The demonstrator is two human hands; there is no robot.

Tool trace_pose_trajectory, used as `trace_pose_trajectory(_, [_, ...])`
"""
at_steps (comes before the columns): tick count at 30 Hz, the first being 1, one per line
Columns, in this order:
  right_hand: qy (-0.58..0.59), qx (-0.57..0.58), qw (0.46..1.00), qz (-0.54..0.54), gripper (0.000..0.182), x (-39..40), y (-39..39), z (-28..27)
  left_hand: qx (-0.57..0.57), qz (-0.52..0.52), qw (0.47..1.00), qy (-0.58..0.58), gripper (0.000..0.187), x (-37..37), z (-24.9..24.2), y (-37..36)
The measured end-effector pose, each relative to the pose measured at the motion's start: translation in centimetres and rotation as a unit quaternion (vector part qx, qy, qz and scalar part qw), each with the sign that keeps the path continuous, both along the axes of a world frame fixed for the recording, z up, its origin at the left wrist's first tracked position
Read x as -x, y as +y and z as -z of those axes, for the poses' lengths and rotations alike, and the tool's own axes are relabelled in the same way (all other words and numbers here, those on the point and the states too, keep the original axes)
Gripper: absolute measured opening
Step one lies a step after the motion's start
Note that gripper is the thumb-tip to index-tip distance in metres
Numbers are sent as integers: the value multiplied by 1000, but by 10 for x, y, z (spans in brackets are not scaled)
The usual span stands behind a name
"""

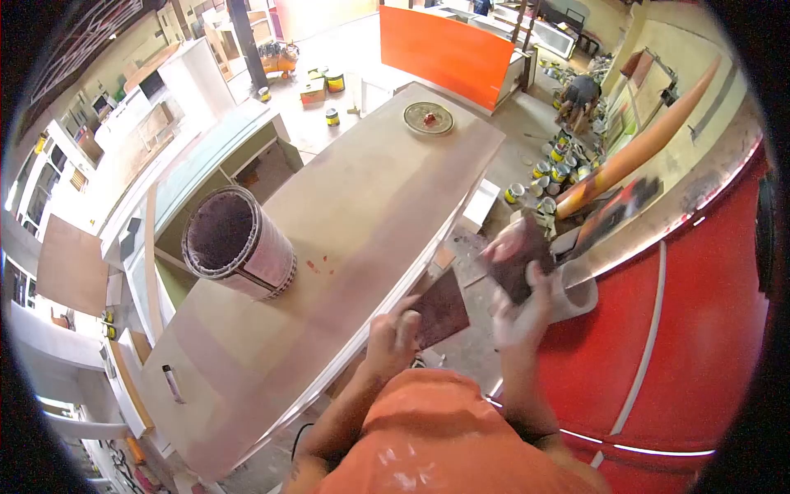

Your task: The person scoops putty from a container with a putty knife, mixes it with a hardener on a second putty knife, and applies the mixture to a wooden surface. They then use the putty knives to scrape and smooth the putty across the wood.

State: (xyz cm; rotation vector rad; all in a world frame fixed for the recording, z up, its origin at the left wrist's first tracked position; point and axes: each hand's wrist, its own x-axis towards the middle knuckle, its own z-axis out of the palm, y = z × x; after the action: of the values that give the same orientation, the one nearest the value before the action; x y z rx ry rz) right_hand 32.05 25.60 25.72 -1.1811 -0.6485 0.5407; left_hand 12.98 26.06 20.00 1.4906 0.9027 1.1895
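Left hand (393,337): fingers closed on the left plate (443,311), a dark, flat piece angled out past the fist. Right hand (522,317): clamped on the right plate (522,263), also dark, raised higher. Motion blur here; pinkish patch at its upper side, can't tell if paste or fingers. The 2 plates are apart, both held in front of the orange shirt (436,436), beyond the table's edge.

Table (374,156): tan top, purplish bands running along it, tan stretches between. Surface so far reads as partly coated, uneven in tone; coverage not uniform. Whether the tan stretches still lack a coat, or any band is finished, can't be judged from 1 view.

On the table: 1 large can (276,255), open, dark residue lining the inside; a few red spots (317,265) just beside it. Lid (428,118) off, lying flat near the far end, red blob on it. Slim tool (172,384) lies near the other end, in neither hand.

White cylinder (576,292) just beyond the right hand, over the red panel (617,354). Farther off, 1 person (582,92) bent over near small cans (514,193).
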Motion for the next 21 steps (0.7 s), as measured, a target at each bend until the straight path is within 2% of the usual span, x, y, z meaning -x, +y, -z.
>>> trace_pose_trajectory(1, [349, -16, 935, -58, 41, -5, 1, -22, 135, -17, 979, -152, 40, 2, 4, -4])
trace_pose_trajectory(2, [349, -14, 935, -61, 41, -12, -2, -18, 196, -30, 931, -306, 39, -6, -17, -1])
trace_pose_trajectory(3, [281, -63, 948, -134, 39, -19, -9, -11, 194, -36, 930, -309, 39, -6, -16, 1])
trace_pose_trajectory(4, [210, -112, 949, -207, 37, -21, -15, -5, 310, 3, 861, -404, 36, -5, -14, 4])
trace_pose_trajectory(5, [173, -106, 960, -194, 30, -16, -22, 0, 416, 44, 765, -489, 34, -6, -13, 5])
trace_pose_trajectory(6, [-52, -94, 955, -275, 27, -15, -28, -1, 428, 35, 753, -498, 30, -9, -14, 7])
trace_pose_trajectory(7, [-272, -80, 897, -339, 25, -15, -32, -6, 425, 30, 752, -504, 30, -13, -13, 7])
trace_pose_trajectory(8, [-272, -78, 895, -344, 25, -6, -31, -10, 432, 43, 738, -516, 35, -17, -13, 7])
trace_pose_trajectory(9, [-359, -190, 852, -331, 24, 11, -29, -12, 441, 57, 725, -526, 40, -20, -12, 6])
trace_pose_trajectory(10, [-437, -296, 790, -310, 22, 19, -30, -13, 444, 56, 723, -526, 40, -19, -11, 4])
trace_pose_trajectory(11, [-404, -226, 799, -385, 22, -6, -29, 46, 429, 35, 771, -469, 40, -16, -10, 2])
trace_pose_trajectory(13, [-211, -157, 867, -424, 33, 16, -6, 30, 386, -1, 855, -347, 40, -14, -9, 3])
trace_pose_trajectory(14, [-431, -80, 822, -364, 37, -2, 5, 32, 366, -28, 848, -382, 39, -17, -24, 0])
trace_pose_trajectory(15, [-625, 1, 726, -285, 42, -29, 15, 35, 369, -25, 847, -381, 39, -16, -23, -2])
trace_pose_trajectory(17, [-617, 15, 732, -288, 43, -49, 17, 20, 343, -11, 867, -361, 41, -5, -21, 2])
trace_pose_trajectory(19, [-618, -85, 730, -279, 40, -52, 4, -34, 350, -18, 861, -368, 37, 0, -27, 5])
trace_pose_trajectory(20, [-616, -80, 731, -282, 40, -47, -2, -54, 343, 0, 878, -334, 35, 3, -24, 9])
trace_pose_trajectory(21, [-724, -99, 604, -317, 36, -38, -4, -74, 332, 21, 895, -299, 33, 4, -23, 13])
